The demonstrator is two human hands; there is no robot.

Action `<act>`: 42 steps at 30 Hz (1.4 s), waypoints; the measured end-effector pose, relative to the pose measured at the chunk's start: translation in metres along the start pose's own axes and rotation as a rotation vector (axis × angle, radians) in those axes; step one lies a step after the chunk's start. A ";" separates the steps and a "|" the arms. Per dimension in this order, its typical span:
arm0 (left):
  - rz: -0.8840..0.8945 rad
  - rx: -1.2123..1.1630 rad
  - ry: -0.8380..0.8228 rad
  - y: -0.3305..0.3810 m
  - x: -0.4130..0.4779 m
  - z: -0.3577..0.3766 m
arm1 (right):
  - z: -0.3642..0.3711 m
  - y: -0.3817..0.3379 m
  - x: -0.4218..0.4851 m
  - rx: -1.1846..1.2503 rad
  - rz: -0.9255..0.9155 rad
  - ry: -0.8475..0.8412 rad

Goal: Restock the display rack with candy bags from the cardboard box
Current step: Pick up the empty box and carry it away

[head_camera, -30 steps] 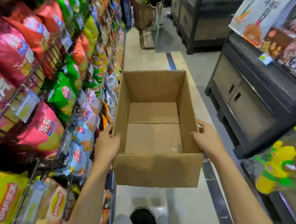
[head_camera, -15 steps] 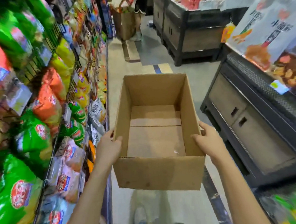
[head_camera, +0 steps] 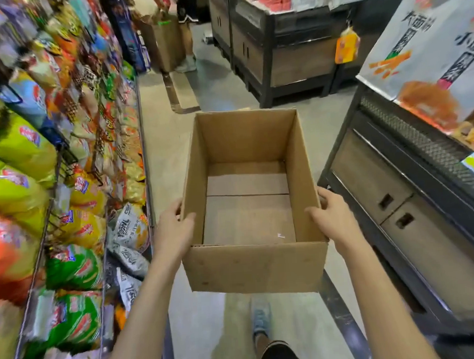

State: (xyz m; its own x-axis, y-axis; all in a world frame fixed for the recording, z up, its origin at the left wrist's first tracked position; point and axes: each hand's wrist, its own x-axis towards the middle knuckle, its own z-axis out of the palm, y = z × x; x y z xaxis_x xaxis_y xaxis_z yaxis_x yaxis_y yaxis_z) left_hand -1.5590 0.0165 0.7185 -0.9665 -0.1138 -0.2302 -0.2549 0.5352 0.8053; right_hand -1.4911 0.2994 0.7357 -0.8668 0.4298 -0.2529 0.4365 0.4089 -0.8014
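The left hand (head_camera: 172, 232) and right hand (head_camera: 334, 218) each clamp their grip on opposite walls of the empty box (head_camera: 257, 266), thumbs inside, carrying it level; the rack (head_camera: 146, 167) stands left of it.

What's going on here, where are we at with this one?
A person stands in a shop aisle and holds an open cardboard box out in front with both hands: the left hand grips its left wall, the right hand its right wall. The box holds no bags, only a small white scrap on its bottom. The display rack to the left is packed with snack bags.
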 end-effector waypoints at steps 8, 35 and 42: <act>-0.026 -0.072 0.039 0.070 0.151 0.013 | 0.013 -0.075 0.172 -0.003 -0.016 -0.075; 0.123 0.034 -0.226 0.299 0.651 0.157 | 0.020 -0.198 0.617 0.161 0.176 0.223; 0.170 0.073 -0.281 0.391 0.754 0.243 | -0.034 -0.195 0.759 0.188 0.219 0.226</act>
State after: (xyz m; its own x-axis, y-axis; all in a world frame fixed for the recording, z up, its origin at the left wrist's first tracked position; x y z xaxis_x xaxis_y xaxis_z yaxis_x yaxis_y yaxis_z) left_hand -2.3801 0.3437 0.7270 -0.9459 0.2122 -0.2456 -0.0777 0.5865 0.8062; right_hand -2.2260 0.5731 0.7180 -0.6733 0.6662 -0.3205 0.5358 0.1410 -0.8325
